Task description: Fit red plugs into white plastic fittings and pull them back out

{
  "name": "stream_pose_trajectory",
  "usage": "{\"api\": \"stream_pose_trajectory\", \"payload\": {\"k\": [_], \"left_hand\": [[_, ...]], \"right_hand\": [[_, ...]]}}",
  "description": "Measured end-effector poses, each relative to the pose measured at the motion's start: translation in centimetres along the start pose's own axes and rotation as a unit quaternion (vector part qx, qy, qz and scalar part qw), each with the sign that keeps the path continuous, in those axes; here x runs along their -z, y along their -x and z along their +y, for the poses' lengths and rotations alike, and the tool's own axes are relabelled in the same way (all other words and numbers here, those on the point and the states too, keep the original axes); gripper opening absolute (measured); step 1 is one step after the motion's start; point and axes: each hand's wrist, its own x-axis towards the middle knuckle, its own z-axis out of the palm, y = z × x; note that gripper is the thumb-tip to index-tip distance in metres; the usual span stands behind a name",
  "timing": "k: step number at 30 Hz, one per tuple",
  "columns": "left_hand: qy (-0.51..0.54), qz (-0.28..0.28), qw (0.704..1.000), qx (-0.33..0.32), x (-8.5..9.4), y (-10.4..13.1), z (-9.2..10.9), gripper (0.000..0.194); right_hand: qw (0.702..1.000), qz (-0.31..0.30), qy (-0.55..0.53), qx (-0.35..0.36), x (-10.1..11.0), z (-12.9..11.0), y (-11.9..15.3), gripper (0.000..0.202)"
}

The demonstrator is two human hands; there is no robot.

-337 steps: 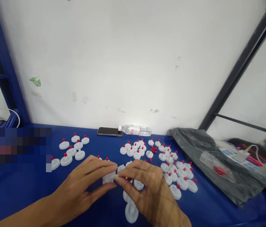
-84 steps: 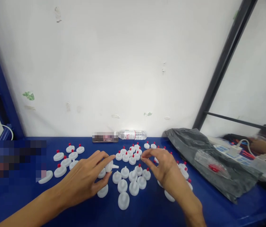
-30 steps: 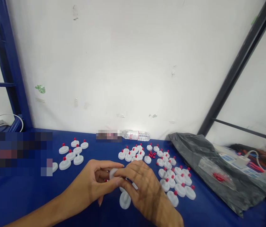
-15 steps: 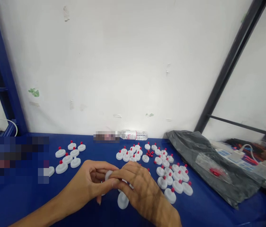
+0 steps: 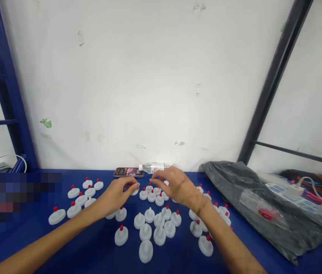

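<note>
My left hand (image 5: 122,193) is over the middle of the blue table, thumb and forefinger pinched at the top of a round white nozzle piece (image 5: 134,191) low on the surface. My right hand (image 5: 173,185) reaches over the group of white nozzle pieces with red tips (image 5: 151,196), its fingertips drawn together; anything between them is too small to make out. Closer to me stand several white nozzle pieces without red tips (image 5: 145,251). A red-tipped piece (image 5: 121,235) sits left of these. My right hand and forearm hide part of the right-hand group (image 5: 205,245).
More red-tipped pieces (image 5: 73,209) stand at the left. A phone (image 5: 128,172) and a clear bottle (image 5: 155,167) lie against the wall. At the right are a grey plastic bag (image 5: 266,190), a clear packet of red bits (image 5: 265,213), and power strips (image 5: 281,196) with cables.
My hands, together round a white piece near the front before, have moved apart and forward toward the wall. White pieces they covered now show, and the view has tilted up slightly.
</note>
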Motion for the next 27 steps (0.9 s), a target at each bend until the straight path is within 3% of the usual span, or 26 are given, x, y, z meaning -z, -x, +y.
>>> {"api": "stream_pose_trajectory", "payload": {"k": [4,11,14,17,20,24,27], "left_hand": [[-0.056,-0.03,0.998,0.002,-0.8,0.0,-1.5,0.042],[-0.115,-0.055,0.991,-0.028,-1.4,0.7,-2.5,0.039],[-0.123,-0.028,0.991,-0.053,-1.4,1.6,-2.1,0.038],[-0.113,-0.013,0.99,-0.083,-1.5,2.7,-1.0,0.037],[-0.074,-0.017,0.994,-0.083,-1.7,3.4,0.0,0.035],[-0.024,0.014,0.999,-0.044,-2.0,3.5,0.1,0.033],[-0.038,0.038,0.998,-0.045,-2.1,3.5,-0.4,0.032]], "right_hand": [[1.0,-0.009,-0.005,0.017,-2.4,-0.7,1.7,0.009],[0.992,-0.114,-0.052,0.013,-3.2,-1.1,2.4,0.017],[0.992,-0.111,-0.059,0.008,-3.0,-1.1,2.0,0.014],[0.993,-0.051,-0.106,-0.026,-2.6,-1.8,1.7,0.003],[0.985,-0.002,-0.167,-0.054,-2.4,-2.9,1.5,0.006],[0.97,-0.026,-0.231,-0.069,-1.4,-2.3,1.2,0.014],[0.976,-0.062,-0.163,-0.132,0.3,0.6,1.5,0.035]]}}
